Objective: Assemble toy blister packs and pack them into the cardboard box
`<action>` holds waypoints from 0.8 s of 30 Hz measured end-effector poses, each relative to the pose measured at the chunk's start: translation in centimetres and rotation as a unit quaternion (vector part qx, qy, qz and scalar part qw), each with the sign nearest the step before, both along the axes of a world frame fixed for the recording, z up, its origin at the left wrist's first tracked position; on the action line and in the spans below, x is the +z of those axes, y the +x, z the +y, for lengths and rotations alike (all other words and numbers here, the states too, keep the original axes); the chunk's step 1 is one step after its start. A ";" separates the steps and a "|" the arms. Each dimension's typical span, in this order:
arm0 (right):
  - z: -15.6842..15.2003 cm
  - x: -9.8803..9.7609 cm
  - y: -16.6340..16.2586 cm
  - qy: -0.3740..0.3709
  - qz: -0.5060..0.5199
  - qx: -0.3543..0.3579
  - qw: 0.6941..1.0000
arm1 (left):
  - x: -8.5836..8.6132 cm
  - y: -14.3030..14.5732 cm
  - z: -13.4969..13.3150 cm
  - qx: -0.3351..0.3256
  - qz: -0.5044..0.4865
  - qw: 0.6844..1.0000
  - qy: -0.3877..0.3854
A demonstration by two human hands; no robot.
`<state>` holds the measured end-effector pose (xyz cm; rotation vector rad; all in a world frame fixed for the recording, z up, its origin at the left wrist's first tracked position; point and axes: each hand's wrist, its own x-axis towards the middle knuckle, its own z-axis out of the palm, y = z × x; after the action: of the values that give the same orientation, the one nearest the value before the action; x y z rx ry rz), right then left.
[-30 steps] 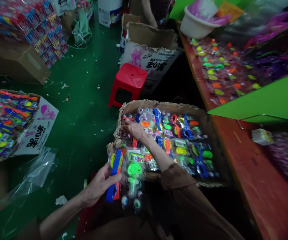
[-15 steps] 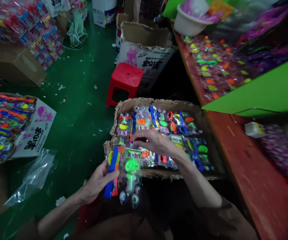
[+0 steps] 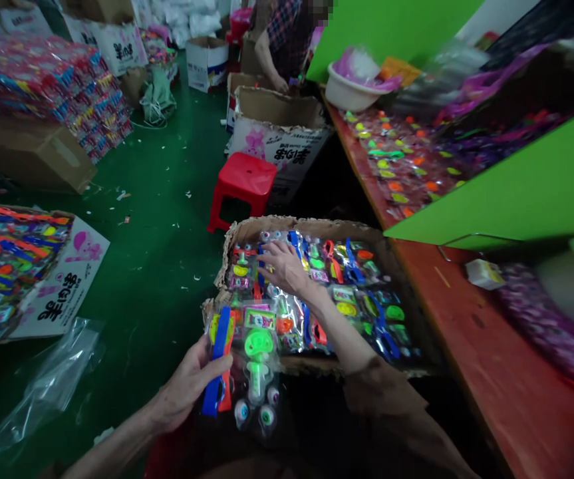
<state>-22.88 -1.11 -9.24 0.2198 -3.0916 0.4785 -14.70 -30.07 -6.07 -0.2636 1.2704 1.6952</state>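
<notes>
My left hand (image 3: 187, 382) is closed around a clear toy packet (image 3: 251, 362) with a blue strip, a green pacifier shape and small eyeballs in it. It holds the packet upright at the near edge of an open cardboard box (image 3: 247, 229) full of several similar bright toy packets (image 3: 346, 293). Fingers spread, my right hand (image 3: 283, 265) lies flat on the packets at the box's far left side, gripping nothing that I can see.
A red plastic stool (image 3: 241, 183) stands on the green floor behind the box. A red workbench (image 3: 496, 372) with more packets runs along the right. Another filled box (image 3: 12, 266) and a clear bag (image 3: 47, 386) lie left. A person (image 3: 287, 40) works at the back.
My right hand went from the box's far left toward the near packets, then back out to the far left, now flat. The left hand kept its packet. The camera tilted up.
</notes>
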 end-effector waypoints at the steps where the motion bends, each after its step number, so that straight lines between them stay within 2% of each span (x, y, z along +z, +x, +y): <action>1: 0.3 -1.3 -0.5 0.034 -0.007 0.000 0.999 | 0.2 -0.2 0.3 0.008 -0.003 1.000 0.006; 5: 1.9 -5.2 -1.1 0.091 -0.051 -0.030 0.994 | 1.2 -1.7 2.3 0.036 -0.012 0.999 0.031; 8: 3.3 -6.6 -0.5 0.089 -0.056 -0.053 0.993 | 1.6 -3.7 4.8 0.050 0.007 0.998 0.047; 11: 4.6 -7.6 0.1 0.066 -0.039 -0.060 0.995 | 1.1 -6.1 7.9 0.042 0.030 0.994 0.093; 15: 5.5 -9.0 0.2 -0.032 0.003 -0.080 0.996 | -1.2 -9.4 11.2 0.029 0.071 0.991 0.105; 19: 5.9 -9.9 -0.2 -0.131 0.062 -0.134 0.980 | -4.1 -11.7 12.4 0.033 0.063 0.994 0.081; 21: 6.2 -9.8 -0.3 -0.181 0.100 -0.158 0.966 | -5.3 -12.5 12.5 0.042 0.058 0.995 0.065; 24: 6.3 -8.8 0.0 -0.296 0.169 -0.190 0.921 | -6.7 -13.7 12.7 0.056 0.054 0.996 0.031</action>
<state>-22.88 5.21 -18.02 -0.2708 -2.4234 1.1623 -28.44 -17.34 -12.79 -0.2119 1.3008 1.8635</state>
